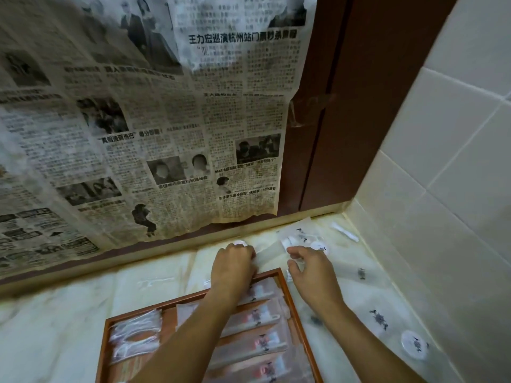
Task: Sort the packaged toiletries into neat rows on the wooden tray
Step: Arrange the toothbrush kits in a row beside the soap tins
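Observation:
A wooden tray [293,299] lies on the pale counter at the bottom centre. It holds clear-wrapped toiletry packets: a stack at the left [135,334] and a row of long packets [257,341] on the right. My left hand [233,268] reaches past the tray's far edge, its fingers curled round a small round white packaged item [240,242]. My right hand [311,268] hovers beside the tray's far right corner, fingers bent, pinching the edge of a clear packet [293,262]. More loose packets [302,236] lie just beyond it.
A newspaper-covered panel [138,120] and a brown door frame [331,106] rise behind the counter. A white tiled wall [442,161] closes the right side. Loose packets [380,320], a round white packet [414,344] and a white stick-shaped item [345,232] lie along the right.

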### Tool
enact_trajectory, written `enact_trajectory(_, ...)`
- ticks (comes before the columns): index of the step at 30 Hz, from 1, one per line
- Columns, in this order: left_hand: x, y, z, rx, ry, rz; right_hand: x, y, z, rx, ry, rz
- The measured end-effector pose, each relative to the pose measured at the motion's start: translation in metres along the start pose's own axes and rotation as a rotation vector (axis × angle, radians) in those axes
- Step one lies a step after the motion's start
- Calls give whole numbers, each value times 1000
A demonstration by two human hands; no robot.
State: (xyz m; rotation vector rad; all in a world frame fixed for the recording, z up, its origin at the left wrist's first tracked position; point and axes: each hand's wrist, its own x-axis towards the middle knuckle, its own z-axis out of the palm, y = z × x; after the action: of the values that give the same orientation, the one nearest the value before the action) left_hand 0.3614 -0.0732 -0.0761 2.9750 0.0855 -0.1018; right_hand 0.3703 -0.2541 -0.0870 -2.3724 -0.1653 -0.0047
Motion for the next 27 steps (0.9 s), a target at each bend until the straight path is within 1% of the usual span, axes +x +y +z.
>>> enact_trajectory(7, -12, -8, -16, -167, 111, -31, 0, -7, -3, 60, 0, 5)
enact_trajectory(12, -37, -21, -29, -465, 67, -218, -11, -19, -8, 189, -34, 71)
enact_trajectory(15, -66, -26, -37, -634, 55, -261, -23, -27, -11, 285, -54, 111)
enact_trajectory(19, -111, -23, -38, -735, 67, -297, -46, -39, -13, 390, -142, 148)
enact_trajectory(25, -173, 0, -24, -729, 275, -343, -87, -61, -19, 564, -330, 223)
enact_trajectory(27, -190, 13, -21, -738, 338, -327, -102, -69, -19, 639, -350, 237)
